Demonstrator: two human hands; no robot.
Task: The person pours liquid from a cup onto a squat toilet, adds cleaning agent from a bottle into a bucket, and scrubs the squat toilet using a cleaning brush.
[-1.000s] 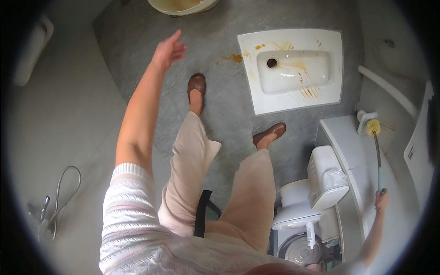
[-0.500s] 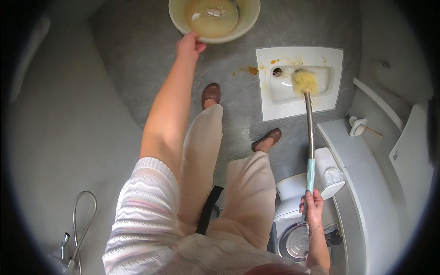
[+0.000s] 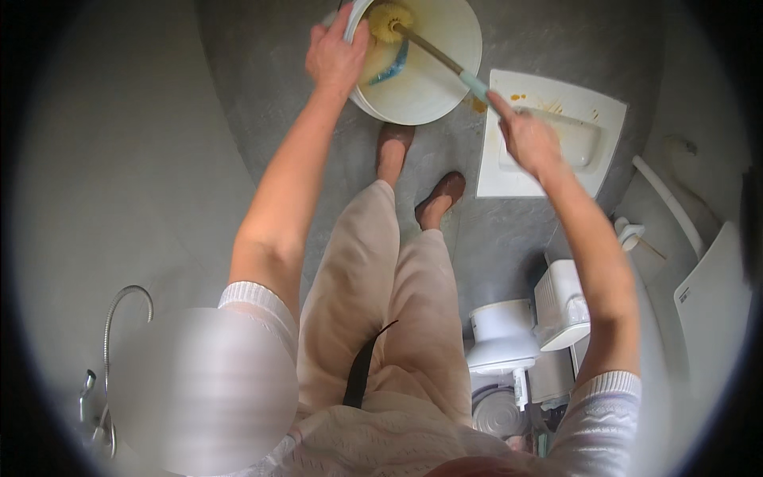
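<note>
In the head view, the fingers (image 3: 501, 105) of the right hand (image 3: 531, 143) were clamped around the lower end of a long-handled brush (image 3: 435, 52), with one finger extended along the grip. The fingers of the left hand (image 3: 334, 62) were clamped over the left rim of a white bucket (image 3: 433, 99), at the top centre of the frame.

The brush lay up and to the left from the right-hand fingers. Its long axis ran diagonally, from the grip near the bucket's right rim to the bristle head (image 3: 388, 21) inside the outline of the bucket's opening. In the frame, the left hand was nearer to the bristle head; the right hand alone held the brush. Contact between bristles and bucket wall could not be determined.

Materials: the bristle head was round, dense and yellow; the shaft was slim and metallic-looking, ending in a pale green grip. The bucket was round-mouthed and smooth, its interior yellowish at left, with a curved blue strip (image 3: 391, 67) of uncertain nature. At right of the bucket, a glossy white squat pan (image 3: 494, 176) with orange-brown marks was set in the grey, mottled floor (image 3: 278, 107).
</note>
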